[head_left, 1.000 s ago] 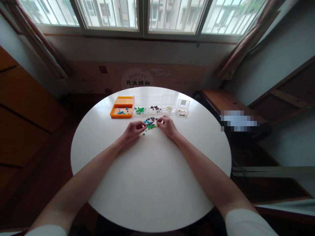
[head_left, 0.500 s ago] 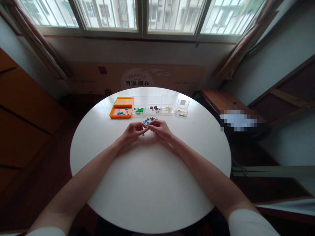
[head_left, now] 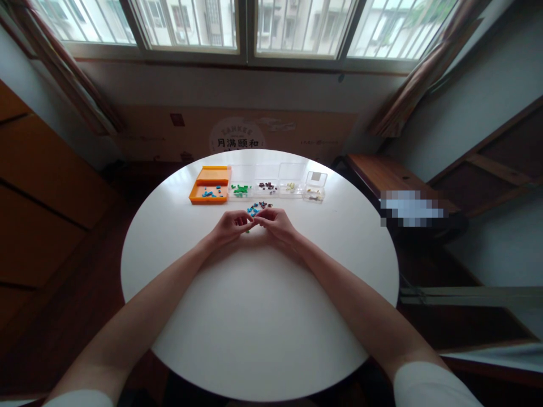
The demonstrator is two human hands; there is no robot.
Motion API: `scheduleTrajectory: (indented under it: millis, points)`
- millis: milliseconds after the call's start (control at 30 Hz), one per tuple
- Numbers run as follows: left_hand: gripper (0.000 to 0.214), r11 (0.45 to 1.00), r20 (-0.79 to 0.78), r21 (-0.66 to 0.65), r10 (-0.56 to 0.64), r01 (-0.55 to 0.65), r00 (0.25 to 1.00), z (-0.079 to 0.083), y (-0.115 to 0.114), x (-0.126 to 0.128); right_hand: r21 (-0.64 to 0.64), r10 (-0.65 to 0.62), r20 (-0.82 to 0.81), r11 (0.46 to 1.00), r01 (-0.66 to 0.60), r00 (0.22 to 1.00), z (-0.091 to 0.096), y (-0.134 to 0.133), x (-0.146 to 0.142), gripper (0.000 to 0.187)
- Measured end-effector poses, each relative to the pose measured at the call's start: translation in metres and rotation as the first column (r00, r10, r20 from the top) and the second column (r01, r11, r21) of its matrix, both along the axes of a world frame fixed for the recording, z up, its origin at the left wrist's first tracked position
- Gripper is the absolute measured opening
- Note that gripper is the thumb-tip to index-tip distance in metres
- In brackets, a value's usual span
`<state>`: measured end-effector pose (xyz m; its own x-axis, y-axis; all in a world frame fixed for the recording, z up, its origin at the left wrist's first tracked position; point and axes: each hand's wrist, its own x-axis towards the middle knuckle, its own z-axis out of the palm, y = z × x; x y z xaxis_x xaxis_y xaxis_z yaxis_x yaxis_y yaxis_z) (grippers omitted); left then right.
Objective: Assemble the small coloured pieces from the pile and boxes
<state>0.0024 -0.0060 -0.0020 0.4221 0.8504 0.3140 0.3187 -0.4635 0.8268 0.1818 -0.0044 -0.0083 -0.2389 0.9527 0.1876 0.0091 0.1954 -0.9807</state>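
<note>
My left hand (head_left: 233, 226) and my right hand (head_left: 276, 224) meet fingertip to fingertip over the middle of the white table (head_left: 263, 316). Both are closed in a pinch, and whatever sits between the fingertips is too small and covered to make out. Just beyond them lies a loose pile of tiny blue and dark brown pieces (head_left: 253, 210), which look like small building bricks. A small green piece (head_left: 248, 231) shows on the table below the fingertips.
Past the pile stands an orange box (head_left: 208, 199) with blue pieces. To its right, clear lidded boxes hold green pieces (head_left: 240, 189), dark brown pieces (head_left: 267, 186) and pale yellow pieces (head_left: 291, 186). A smaller clear box (head_left: 314, 195) ends the row. A wooden bench (head_left: 382, 175) stands right of the table.
Both hands stay pinched together in nearly the same spot. The whole view has shifted very slightly.
</note>
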Motion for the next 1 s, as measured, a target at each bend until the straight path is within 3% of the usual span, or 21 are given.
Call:
scheduleTrajectory:
  millis: [300, 1000]
  points:
    - [0.036, 1.0, 0.016, 0.012, 0.005, -0.006, 1.0, -0.0072, 0.0045, -0.0012, 0.015, 0.013, 0.03, 1.0, -0.013, 0.999, -0.0011, 0.0, 0.0012, 0.024]
    - [0.033, 1.0, 0.028, -0.005, 0.012, -0.012, 1.0, -0.0076, 0.0062, -0.0006, 0.014, 0.033, -0.011, 0.999, -0.033, 0.999, -0.0005, 0.0005, 0.0001, 0.024]
